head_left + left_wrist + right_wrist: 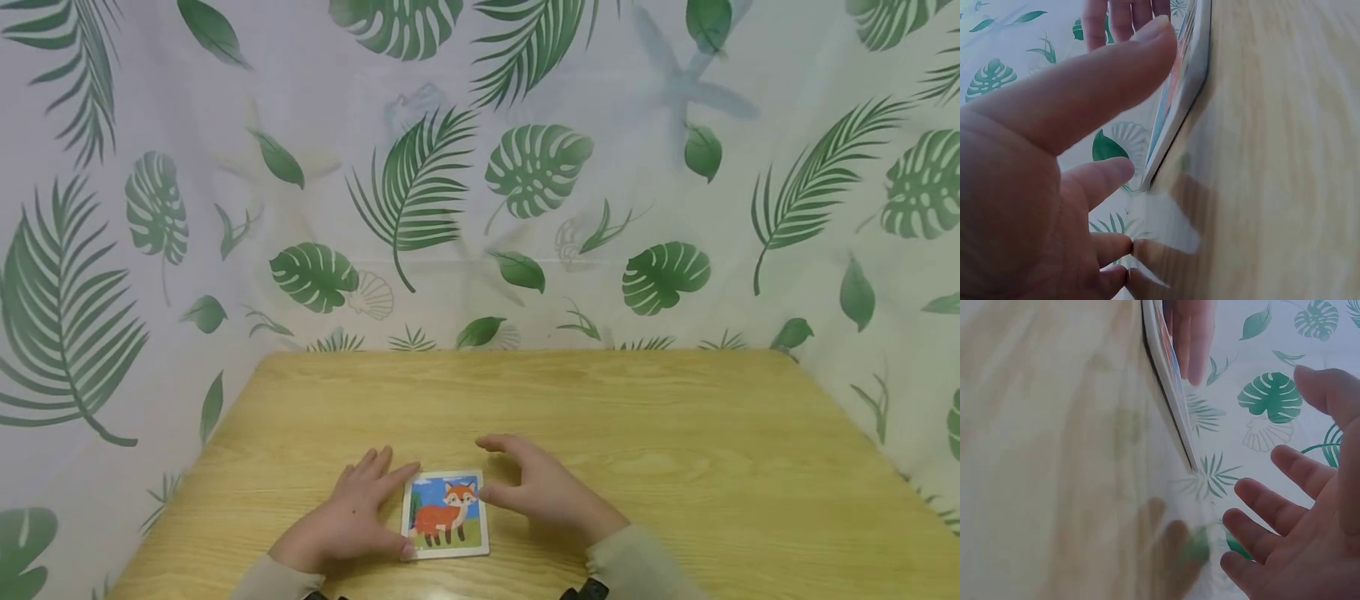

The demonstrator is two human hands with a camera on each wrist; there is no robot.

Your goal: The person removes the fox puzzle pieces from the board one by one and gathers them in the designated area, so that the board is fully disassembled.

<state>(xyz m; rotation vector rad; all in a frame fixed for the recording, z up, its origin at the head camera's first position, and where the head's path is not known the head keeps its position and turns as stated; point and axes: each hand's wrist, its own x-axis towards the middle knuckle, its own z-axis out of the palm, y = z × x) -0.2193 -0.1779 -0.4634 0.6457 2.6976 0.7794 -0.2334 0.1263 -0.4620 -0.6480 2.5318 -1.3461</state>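
A square picture board (447, 514) with a white border lies flat on the table, showing an orange fox on grass under blue sky. My left hand (351, 514) is spread along its left side, the thumb at the lower left corner and the index finger by the upper left one. To the right, my right hand (546, 487) hovers with its fingers apart and holds nothing; its thumb tip is close to the board's right edge, and whether it touches cannot be told. In both wrist views the board (1177, 94) is seen edge-on, as a thin slab with a pale rim (1169, 381).
The wood-grain table (525, 400) reaches back to a pale cloth (450, 325) printed with green leaves, which hangs behind it and at both sides. Dark bands (585, 590) show at the wrists near the bottom of the head view.
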